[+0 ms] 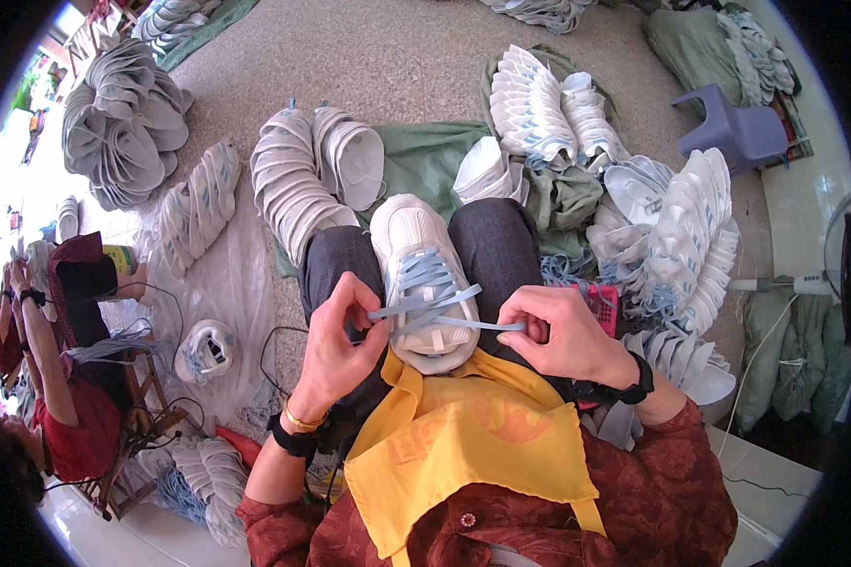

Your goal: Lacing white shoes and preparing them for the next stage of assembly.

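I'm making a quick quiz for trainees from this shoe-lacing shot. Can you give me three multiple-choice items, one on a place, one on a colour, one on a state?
1. Where does the white sneaker rest?
A. on the person's lap
B. on the purple stool
C. on the floor

2. What colour is the lace?
A. red
B. light blue
C. black

3. How does the left hand stand?
A. open and flat
B. in a pinching grip on the lace
C. resting on the apron

Answers: 1 A, the sneaker lies between the knees. 2 B, pale blue bands cross the shoe. 3 B, the fingers close on one lace end; the right hand holds the other.
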Demonstrator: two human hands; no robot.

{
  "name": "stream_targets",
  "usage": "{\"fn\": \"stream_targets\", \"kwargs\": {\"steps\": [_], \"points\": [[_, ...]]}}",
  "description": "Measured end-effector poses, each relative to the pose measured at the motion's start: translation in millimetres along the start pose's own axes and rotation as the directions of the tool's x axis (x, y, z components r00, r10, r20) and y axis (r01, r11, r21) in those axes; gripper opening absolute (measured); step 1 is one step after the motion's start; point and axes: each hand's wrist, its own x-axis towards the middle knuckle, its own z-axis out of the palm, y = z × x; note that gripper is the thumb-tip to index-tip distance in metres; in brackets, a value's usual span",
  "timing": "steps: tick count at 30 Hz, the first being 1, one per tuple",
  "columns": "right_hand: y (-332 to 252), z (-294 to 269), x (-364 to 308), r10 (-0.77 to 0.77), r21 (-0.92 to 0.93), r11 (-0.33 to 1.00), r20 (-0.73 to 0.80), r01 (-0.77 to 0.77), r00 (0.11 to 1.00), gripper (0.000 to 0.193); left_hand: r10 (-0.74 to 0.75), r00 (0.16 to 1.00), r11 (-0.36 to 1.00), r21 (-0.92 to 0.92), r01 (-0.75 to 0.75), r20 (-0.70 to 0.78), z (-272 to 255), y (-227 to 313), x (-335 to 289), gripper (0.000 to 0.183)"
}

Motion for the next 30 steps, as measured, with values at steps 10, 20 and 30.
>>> {"fn": "stream_targets", "kwargs": {"steps": [10,20,30], "points": [[8,8,-1,-0.064,-0.152,0.987,-0.103,0.048,0.993,0.016,0.112,0.985,0.987,0.131,-0.095,-0.134,15,12,-18,0.034],[16,0,-4,-0.247,-0.414,0.9,-0.225,0.137,0.943,0.015,0.254,0.966,0.861,0.466,-0.202,-0.05,-4,22,-31,0.016],[43,-42,-32,-0.064,-0.344,0.939,-0.232,-0.02,0.971,0.012,0.128,0.991,0.837,0.539,-0.094,-0.027,-46,14,-49,0.016]]}}
